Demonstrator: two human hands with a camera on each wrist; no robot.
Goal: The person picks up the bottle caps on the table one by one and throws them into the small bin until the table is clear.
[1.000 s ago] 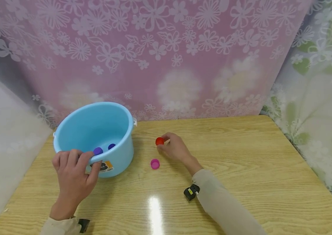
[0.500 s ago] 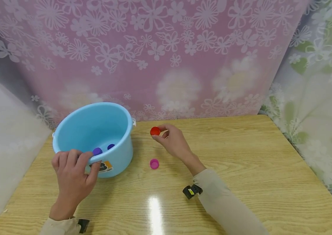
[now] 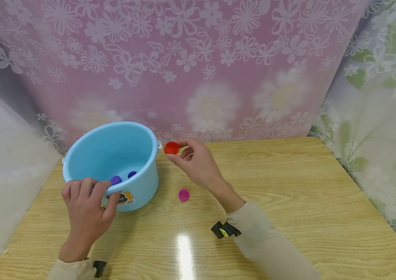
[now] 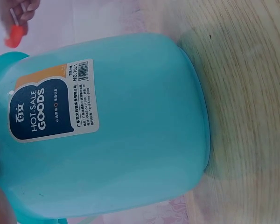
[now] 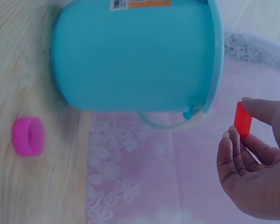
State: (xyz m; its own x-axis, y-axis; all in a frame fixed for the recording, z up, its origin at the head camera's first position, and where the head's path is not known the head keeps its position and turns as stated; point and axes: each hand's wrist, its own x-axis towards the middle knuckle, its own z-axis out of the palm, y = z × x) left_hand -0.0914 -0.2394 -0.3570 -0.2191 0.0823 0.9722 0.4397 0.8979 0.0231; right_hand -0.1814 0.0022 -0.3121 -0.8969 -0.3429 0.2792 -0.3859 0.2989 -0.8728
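A light blue bucket [image 3: 141,190] stands at the left of the table, and two purple caps [image 3: 116,180] lie inside it. Over its near rim curl the fingers of my left hand [image 3: 89,210], gripping it with the thumb outside. Between thumb and forefinger my right hand [image 3: 199,165] pinches a red bottle cap [image 3: 171,148], held in the air just right of the bucket's handle joint. In the right wrist view the red cap [image 5: 243,118] appears edge-on, apart from the bucket. A pink cap [image 3: 183,195] lies on the table below my right hand.
The wooden table [image 3: 289,202] reaches back to a pink flowered curtain [image 3: 215,77]. A pale leafy curtain [image 3: 387,116] hangs along the right side. A label [image 4: 53,100] is stuck on the bucket's near side.
My right hand has raised the red cap from near the table and carried it left and away toward the bucket's rim. The left hand keeps its place on the rim.
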